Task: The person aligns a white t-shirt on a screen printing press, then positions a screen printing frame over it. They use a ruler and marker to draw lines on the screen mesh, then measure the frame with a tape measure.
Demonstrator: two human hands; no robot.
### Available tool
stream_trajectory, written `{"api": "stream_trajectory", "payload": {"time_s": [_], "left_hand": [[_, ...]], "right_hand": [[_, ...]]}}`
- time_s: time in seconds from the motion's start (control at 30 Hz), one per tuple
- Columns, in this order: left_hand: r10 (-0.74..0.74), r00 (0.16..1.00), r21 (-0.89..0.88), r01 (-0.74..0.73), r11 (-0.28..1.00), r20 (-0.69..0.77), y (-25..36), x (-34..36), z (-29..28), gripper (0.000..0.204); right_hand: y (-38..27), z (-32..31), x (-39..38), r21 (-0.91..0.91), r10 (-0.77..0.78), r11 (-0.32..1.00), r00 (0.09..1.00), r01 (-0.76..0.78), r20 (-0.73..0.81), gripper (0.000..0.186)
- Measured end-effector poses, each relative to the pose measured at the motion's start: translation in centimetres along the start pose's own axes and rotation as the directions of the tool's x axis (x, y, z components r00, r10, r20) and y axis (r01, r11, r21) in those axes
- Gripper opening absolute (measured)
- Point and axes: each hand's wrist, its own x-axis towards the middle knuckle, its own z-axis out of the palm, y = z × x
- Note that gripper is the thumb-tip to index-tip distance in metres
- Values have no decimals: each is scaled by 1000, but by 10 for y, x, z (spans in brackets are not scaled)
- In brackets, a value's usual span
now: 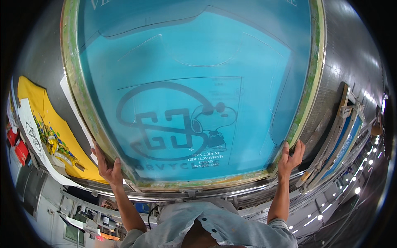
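A large screen printing frame (206, 182) with a turquoise mesh (182, 45) lies in front of me. Its rim is stained green and yellow. Through the mesh show a pale garment-shaped area, thin drawn outlines and a dark looped graphic (165, 132) with a cartoon figure. At the near left corner my left hand (109, 168) grips the rim, fingers along the outer side and thumb by the corner. My right hand (291, 158) holds the near right corner in a similar way. What lies beneath the frame is partly hidden.
To the left, a yellow garment piece (49, 120) with a colourful print lies on the dark table (41, 58), beside a white sheet (29, 130) bearing a dark drawing. Several more frames (337, 140) lean together at the right. A metal rail (157, 193) runs along the near edge.
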Motion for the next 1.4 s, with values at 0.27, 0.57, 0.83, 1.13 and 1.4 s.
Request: {"api": "stream_trajectory", "payload": {"time_s": [0.27, 0.57, 0.83, 1.13, 1.4], "left_hand": [[-16, 1000, 36, 15, 999, 14, 0, -1, -4, 77], [-96, 995, -26, 96, 995, -37, -3, -4, -2, 85], [-108, 994, -42, 107, 993, -25, -1, 0, -3, 84], [-49, 999, 4, 49, 999, 8, -3, -3, -6, 82], [-16, 999, 39, 14, 999, 41, -3, -3, -7, 80]], "right_hand": [[7, -1, -2, -19, -3, 1000, 1000, 3, 3, 40], [6, -1, 3, -26, -98, 995, 995, 97, -31, 35], [6, -1, 5, -30, -92, 995, 996, 91, -18, 34], [5, -1, 3, -8, -83, 997, 996, 82, -31, 34], [3, 0, 4, 17, -33, 999, 999, 34, -16, 34]]}}
